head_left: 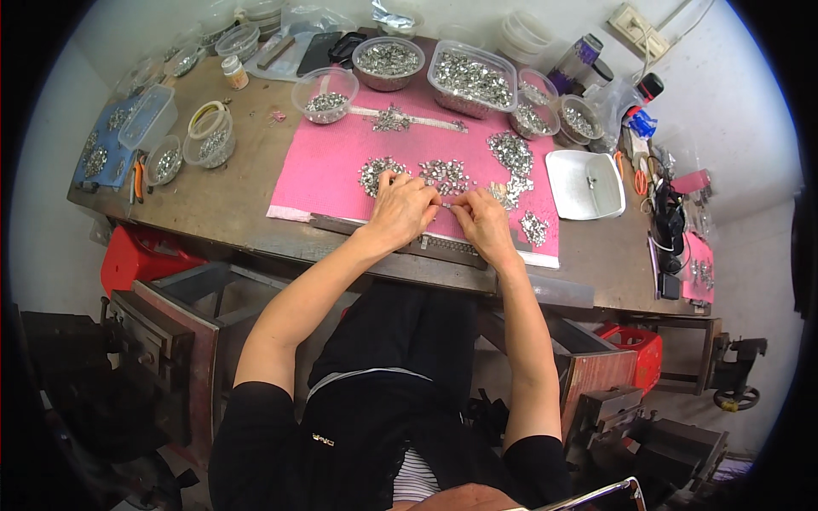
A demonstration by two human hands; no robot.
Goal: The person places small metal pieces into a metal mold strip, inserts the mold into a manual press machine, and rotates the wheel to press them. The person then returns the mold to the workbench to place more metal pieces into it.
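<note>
My left hand (400, 206) and my right hand (483, 223) meet over the front part of a pink mat (311, 162). Thumb and fingertips are pinched together on each, nearly touching the other; whatever they hold is too small to make out. Just beyond them lies a loose pile of small shiny metal pieces (446, 175). Another pile (375, 175) is partly covered by my left hand. Beside my right hand are flat pale pieces (509, 196) and a small heap (534, 228). Below my hands, a dark metal bar with a perforated strip (449, 248) runs along the table's front edge.
At the back stand a round tub (388, 64) and a rectangular tub (473, 78) full of metal pieces. A white tray (585, 185) sits to the right, near cables and tools. Orange-handled pliers (138, 176) and a blue mat (106, 153) lie far left. Red stools (141, 260) stand below.
</note>
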